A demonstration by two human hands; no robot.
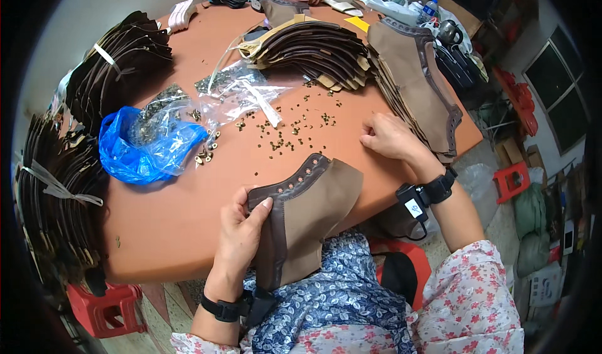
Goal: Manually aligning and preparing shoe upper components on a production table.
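Right now I have the left hand closed on a brown shoe upper piece, thumb on top near the left end of its dark leather strip, the other fingers mostly hidden. The piece is tilted across the near edge of the orange-brown table, its upper part over the tabletop and its lower end in front of the blue patterned cloth on the lap. Along the strip's upper stretch I can make out a row of round holes.

The right hand is curled beside the stack of brown pieces at the table's right, fingers bent inward; I cannot tell whether the fingertips are closed on something small (from this angle the hand's back hides too much).

Between the hands and beyond them, small brass-coloured bits lie scattered over the table. Left of them I see a blue plastic bag with a clear bag just behind it. A dark layered pile lies farther back, and two tied dark bundles line the left side.
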